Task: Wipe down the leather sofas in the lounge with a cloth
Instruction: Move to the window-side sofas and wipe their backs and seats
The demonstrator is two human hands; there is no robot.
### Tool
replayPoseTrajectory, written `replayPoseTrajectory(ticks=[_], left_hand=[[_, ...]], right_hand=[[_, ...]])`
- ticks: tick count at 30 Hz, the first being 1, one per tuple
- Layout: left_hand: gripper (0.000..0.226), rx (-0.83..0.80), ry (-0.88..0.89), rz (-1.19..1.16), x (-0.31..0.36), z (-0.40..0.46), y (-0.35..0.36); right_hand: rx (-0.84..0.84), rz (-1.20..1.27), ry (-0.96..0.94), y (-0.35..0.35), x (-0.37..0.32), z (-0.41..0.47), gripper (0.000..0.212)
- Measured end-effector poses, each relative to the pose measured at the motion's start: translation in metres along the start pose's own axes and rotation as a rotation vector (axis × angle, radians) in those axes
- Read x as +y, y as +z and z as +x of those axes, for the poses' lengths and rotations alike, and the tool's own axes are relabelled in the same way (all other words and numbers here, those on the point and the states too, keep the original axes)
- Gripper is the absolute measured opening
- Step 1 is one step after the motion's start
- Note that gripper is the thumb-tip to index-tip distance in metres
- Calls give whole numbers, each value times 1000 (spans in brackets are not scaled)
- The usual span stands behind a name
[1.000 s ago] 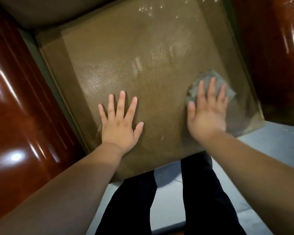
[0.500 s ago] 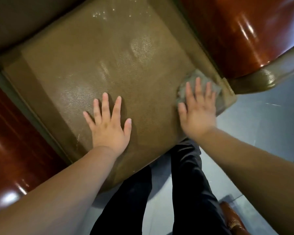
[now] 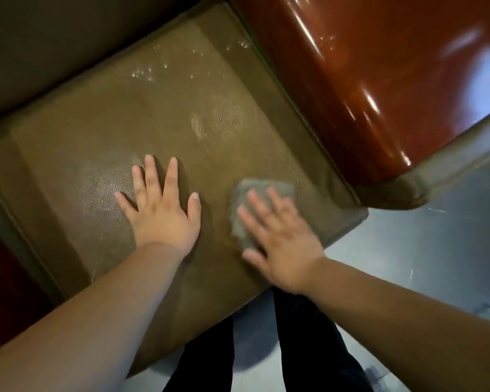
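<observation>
Left hand (image 3: pixel 161 213) flat, fingers spread straight, pressing on sofa seat cushion (image 3: pixel 102 131) mid-front. Right hand (image 3: pixel 280 244) flat w/ straight fingers, blurred, pressing grey cloth (image 3: pixel 263 188) near cushion's front-right corner. Bare leather open toward backrest & left. Glossy red-brown armrest (image 3: pixel 365 80) borders right edge. Grey floor (image 3: pixel 422 264) beyond front edge.

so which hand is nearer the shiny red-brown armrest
Right. The right hand presses the cloth near the seat cushion's edge beside the armrest; the left hand lies flat mid-cushion, farther from it.
</observation>
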State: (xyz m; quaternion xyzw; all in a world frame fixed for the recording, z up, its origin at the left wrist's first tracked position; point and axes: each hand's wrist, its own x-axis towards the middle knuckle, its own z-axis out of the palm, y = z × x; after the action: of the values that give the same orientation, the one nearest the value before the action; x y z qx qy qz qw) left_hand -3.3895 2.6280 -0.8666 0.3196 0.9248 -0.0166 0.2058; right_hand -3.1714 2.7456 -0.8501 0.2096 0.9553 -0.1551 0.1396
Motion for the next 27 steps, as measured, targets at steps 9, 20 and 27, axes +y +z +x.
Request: replayPoseTrajectory(ticks=[9, 20, 27], left_hand=[[75, 64, -21, 25, 5, -3, 1], [71, 180, -145, -80, -33, 52, -19], [72, 140, -166, -144, -29, 56, -32]], right_hand=[[13, 130, 458, -41, 48, 101, 77], [33, 119, 267, -58, 79, 156, 74], [-202, -62, -436, -46, -17, 141, 76]])
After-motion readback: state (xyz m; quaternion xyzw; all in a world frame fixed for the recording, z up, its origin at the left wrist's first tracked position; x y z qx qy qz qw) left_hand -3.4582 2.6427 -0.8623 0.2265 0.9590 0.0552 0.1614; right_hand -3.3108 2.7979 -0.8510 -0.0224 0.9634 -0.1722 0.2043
